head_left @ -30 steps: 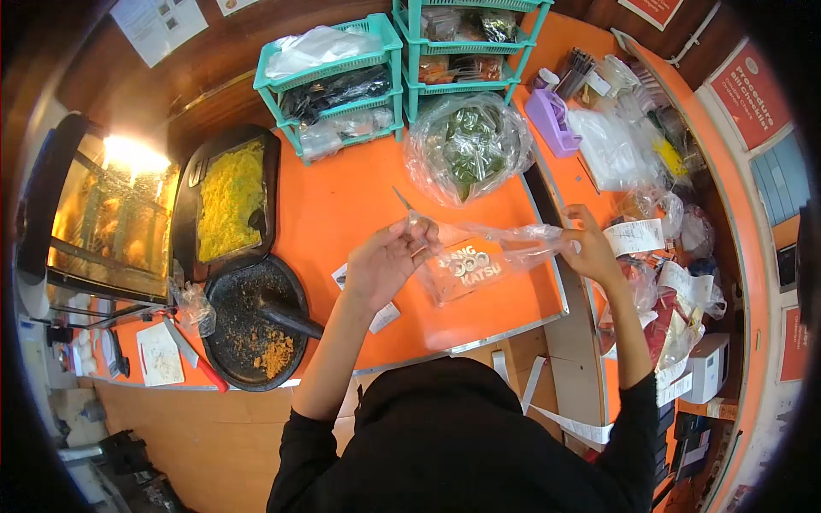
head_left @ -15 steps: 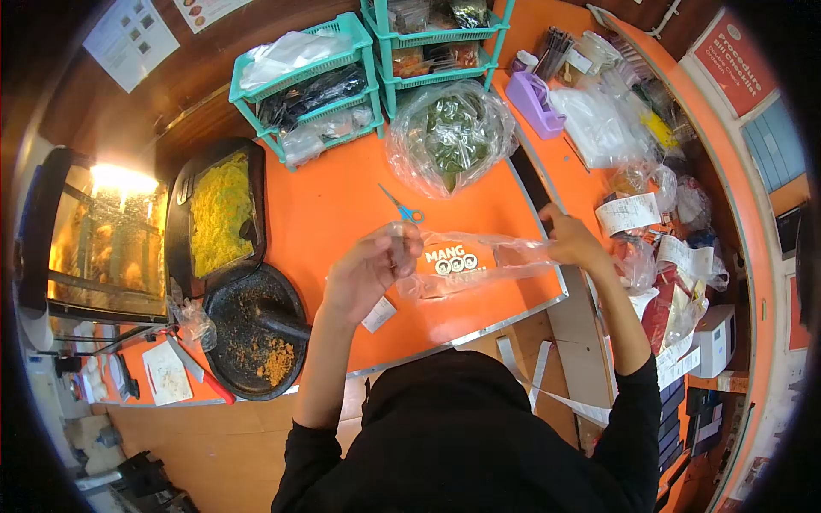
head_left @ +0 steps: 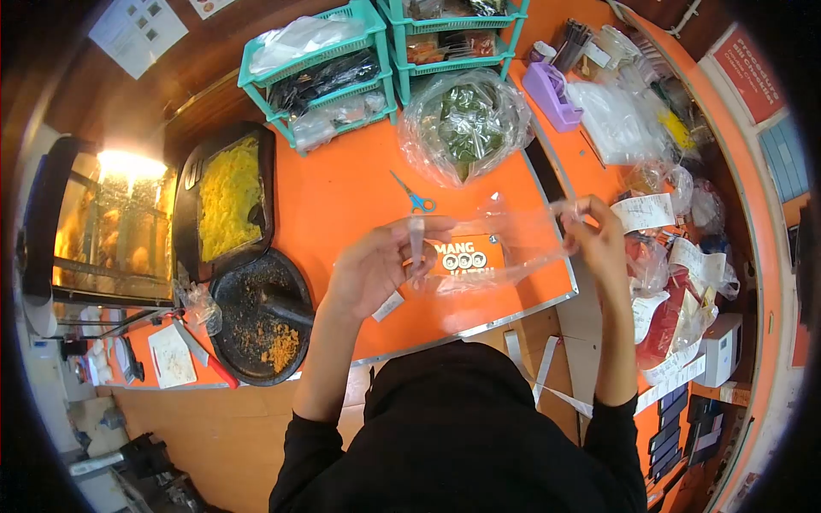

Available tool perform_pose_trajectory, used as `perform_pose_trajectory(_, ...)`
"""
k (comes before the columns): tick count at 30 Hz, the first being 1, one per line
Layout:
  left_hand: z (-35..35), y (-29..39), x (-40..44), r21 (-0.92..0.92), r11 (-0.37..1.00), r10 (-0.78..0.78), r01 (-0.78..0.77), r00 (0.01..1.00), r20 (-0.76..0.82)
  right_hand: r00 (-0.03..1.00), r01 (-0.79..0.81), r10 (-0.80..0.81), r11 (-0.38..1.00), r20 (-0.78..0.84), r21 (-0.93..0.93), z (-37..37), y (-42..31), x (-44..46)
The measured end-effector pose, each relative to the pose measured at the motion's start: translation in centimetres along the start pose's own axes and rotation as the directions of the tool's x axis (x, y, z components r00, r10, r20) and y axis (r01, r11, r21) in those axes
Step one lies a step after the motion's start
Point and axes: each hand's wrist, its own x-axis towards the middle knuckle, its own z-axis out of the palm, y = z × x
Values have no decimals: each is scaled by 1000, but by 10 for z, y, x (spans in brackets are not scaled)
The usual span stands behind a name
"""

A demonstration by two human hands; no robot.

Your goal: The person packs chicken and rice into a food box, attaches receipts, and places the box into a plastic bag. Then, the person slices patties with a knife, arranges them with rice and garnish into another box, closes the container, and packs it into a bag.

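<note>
A clear plastic bag (head_left: 526,244) is stretched over the orange table between my two hands. White lettering and three round face marks (head_left: 463,261) show at its middle; I cannot tell whether they are printed on the bag or lie beneath it. My left hand (head_left: 372,265) is curled at the bag's left end, with a narrow translucent fold between thumb and fingers. At the other end, my right hand (head_left: 596,231) pinches the plastic. Blue-handled scissors (head_left: 419,202) lie just beyond my left fingertips. A small paper slip (head_left: 388,306) rests beside my left wrist.
A bag of green leaves (head_left: 466,128) and teal basket racks (head_left: 385,73) stand at the back. To the left are a tray of yellow food (head_left: 231,197), a dark stone mortar (head_left: 239,333), and a red-handled knife (head_left: 218,368). A purple tape dispenser (head_left: 552,96) and receipts (head_left: 641,212) sit right.
My right hand has moved up and right, its wrist now bent higher, and the bag is spread wider. My left hand has turned slightly inward. The whole view has shifted a little.
</note>
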Motion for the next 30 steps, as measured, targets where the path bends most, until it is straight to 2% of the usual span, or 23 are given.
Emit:
perform_pose_trajectory(1,1,1,3,2,1000,1,-1,1000,-12,971,165,-206,943,-118,-289,9,5,-3)
perform_pose_trajectory(3,13,-4,13,-4,984,-176,176,984,14,766,305,-626,553,-145,-776,44,0,-20)
perform_pose_trajectory(4,28,-10,19,-5,983,-183,183,983,5,772,303,-618,561,-146,-771,65,3,-23)
perform_pose_trajectory(6,60,-20,34,133,942,-285,307,945,-161,715,453,-695,542,-75,-708,90,9,-25)
perform_pose_trajectory(7,60,-24,38,133,942,-285,308,944,-165,716,454,-694,544,-74,-705,91,6,-27)
perform_pose_trajectory(9,55,-30,48,132,946,-268,294,945,-185,841,493,-541,754,16,-435,89,-4,-36)
perform_pose_trajectory(10,50,-29,51,131,947,-269,295,945,-184,841,492,-540,753,16,-436,83,0,-40)
perform_pose_trajectory(12,36,-19,50,-127,946,-304,299,953,-15,729,669,-677,676,98,-309,60,19,-50)
perform_pose_trajectory(13,38,-13,49,-125,947,-300,296,954,-14,688,696,-725,650,27,-305,47,55,-47)
perform_pose_trajectory(15,45,-5,44,-328,891,-282,314,949,141,736,654,-674,687,60,-318,50,77,-38)
perform_pose_trajectory(16,42,-8,42,-328,891,-283,314,949,139,757,634,-650,702,71,-324,55,84,-34)
perform_pose_trajectory(17,36,-12,43,-219,927,-273,305,948,163,776,613,-626,717,82,-331,61,91,-30)
perform_pose_trajectory(18,37,-10,42,-108,951,-266,289,945,189,761,619,-643,758,-80,-204,73,94,-26)
perform_pose_trajectory(19,41,-2,36,-103,954,-260,283,947,189,751,626,-641,768,-157,-137,70,103,-20)
perform_pose_trajectory(20,56,16,25,470,814,-406,342,913,38,737,638,-635,767,-233,-70,66,112,-14)
perform_pose_trajectory(21,61,29,11,861,366,-440,353,881,-174,826,550,-559,827,-68,-116,40,129,-9)
perform_pose_trajectory(23,43,47,-23,995,90,-225,44,974,-22,888,460,-454,870,75,-178,12,128,-17)
perform_pose_trajectory(24,32,54,-36,996,87,-229,35,973,-14,814,554,-560,669,153,-495,2,103,-29)
perform_pose_trajectory(26,6,52,-54,974,-21,-109,227,968,-228,737,570,-620,359,268,-739,-14,83,-48)
perform_pose_trajectory(27,-23,27,-56,975,-20,-106,220,970,-221,701,596,-706,499,103,-629,-20,80,-57)
perform_pose_trajectory(28,-68,-10,-55,966,-139,-130,218,963,-236,657,632,-750,603,-76,-487,-27,80,-62)
perform_pose_trajectory(29,-98,-34,-53,943,-257,-152,209,955,-253,647,637,-758,594,-77,-492,-36,85,-64)
perform_pose_trajectory(30,-96,-54,-39,906,-344,-199,247,923,-328,713,582,-691,678,-117,-449,-47,95,-64)
